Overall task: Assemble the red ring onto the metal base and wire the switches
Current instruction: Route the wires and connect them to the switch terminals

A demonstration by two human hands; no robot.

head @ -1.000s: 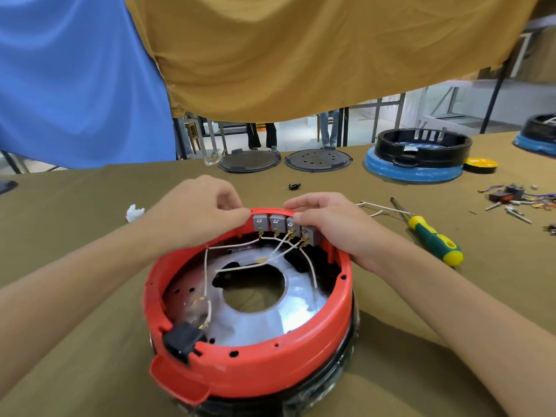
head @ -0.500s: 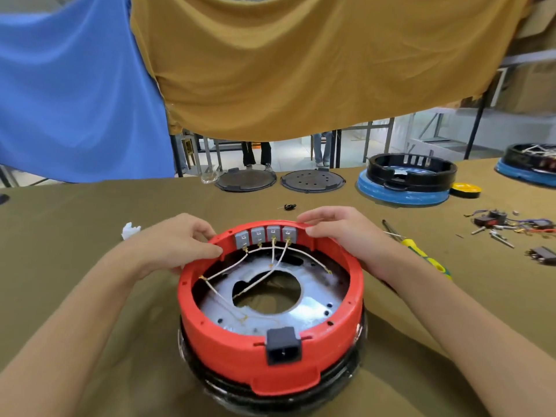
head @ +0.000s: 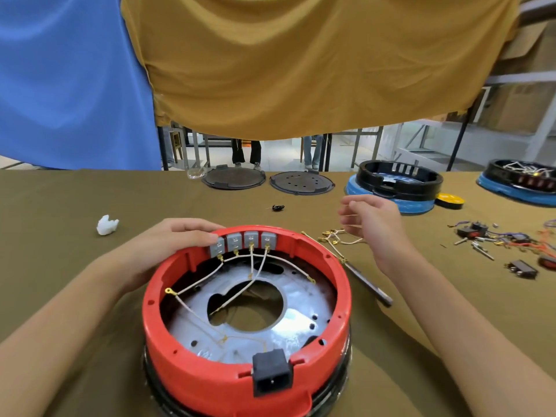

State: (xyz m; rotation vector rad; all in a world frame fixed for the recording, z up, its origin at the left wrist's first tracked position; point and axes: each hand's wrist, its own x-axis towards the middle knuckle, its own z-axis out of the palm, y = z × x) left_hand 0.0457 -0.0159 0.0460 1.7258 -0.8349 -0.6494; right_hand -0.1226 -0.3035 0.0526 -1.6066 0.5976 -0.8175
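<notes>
Round red plastic ring seated on the metal base, centre of the olive-covered bench. Left hand rests on the ring's far rim, fingertips touching the leftmost of four grey switches. Right hand hovers right of the ring, grip loose, empty.

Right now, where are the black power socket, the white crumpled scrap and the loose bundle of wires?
black power socket [head: 273, 377], head view, front face.
white crumpled scrap [head: 107, 225], head view, middle.
loose bundle of wires [head: 334, 239], head view, brass-tipped ends.
</notes>
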